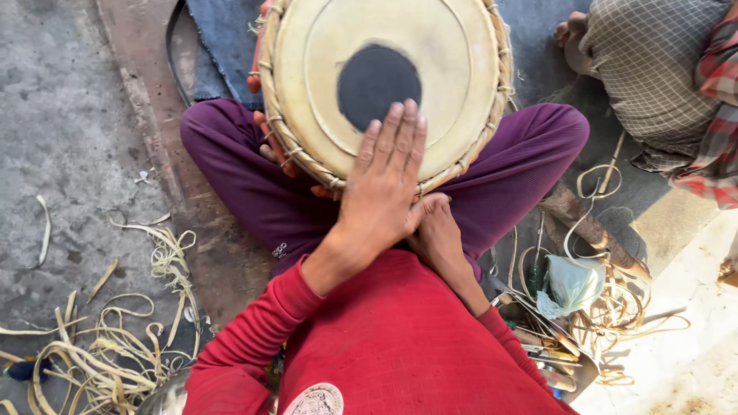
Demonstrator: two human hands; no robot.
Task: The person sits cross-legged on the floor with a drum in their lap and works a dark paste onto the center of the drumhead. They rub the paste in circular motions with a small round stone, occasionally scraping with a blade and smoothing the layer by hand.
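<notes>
Your open left hand (384, 180) presses flat on the drum (384, 84) skin; your right hand's (440, 230) grip is hidden under its near rim.

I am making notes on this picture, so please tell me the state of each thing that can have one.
Round cream-skinned drum with black centre spot: tilted on the lap, skin facing up.
Left hand: open, fingers flat on the skin.
Right hand: under the left hand, grip unclear.
Pale cane strips: loose, tangled on the floor.
White plastic bag: crumpled.
</notes>
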